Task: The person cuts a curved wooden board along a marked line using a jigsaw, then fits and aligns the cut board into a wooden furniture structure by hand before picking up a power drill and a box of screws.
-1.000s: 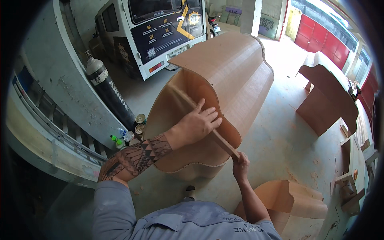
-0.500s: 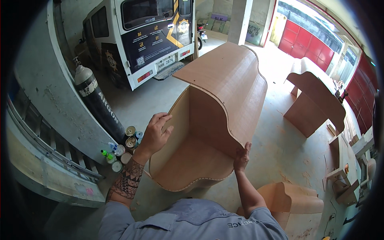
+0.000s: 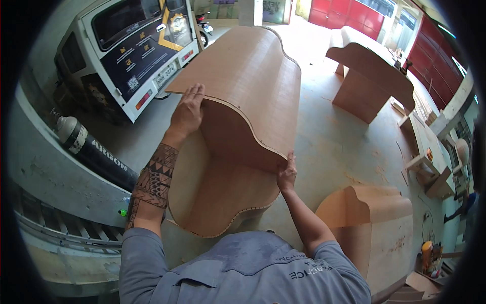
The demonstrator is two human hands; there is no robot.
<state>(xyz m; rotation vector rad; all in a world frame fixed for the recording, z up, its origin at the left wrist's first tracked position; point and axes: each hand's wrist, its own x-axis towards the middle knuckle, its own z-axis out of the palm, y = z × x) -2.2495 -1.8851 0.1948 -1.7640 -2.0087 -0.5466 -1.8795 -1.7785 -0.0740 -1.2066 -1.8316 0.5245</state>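
Note:
A large open-ended plywood shell [image 3: 243,76] with a wavy top panel stands in front of me, its hollow end facing me. My left hand [image 3: 188,114] grips the near left corner of the top panel, fingers over the edge. The thumb's hold under the edge is partly hidden. At the right corner of the opening, my right hand [image 3: 287,173] holds the curved rim, fingers pointing up along the outer side. Inside, the bare plywood walls and the curved lower panel [image 3: 217,192] with a notched edge are visible.
Right of me sits a smaller curved plywood piece [image 3: 379,218]. Farther off stands another wavy plywood form [image 3: 372,66]. A dark gas cylinder [image 3: 96,154] leans by the left wall, near a white and black van [image 3: 142,45]. A workbench [image 3: 430,157] lines the right side.
My left hand has moved from the opening's left side up to the top panel's edge and closed on it. My right hand keeps the same corner. The view has swung right.

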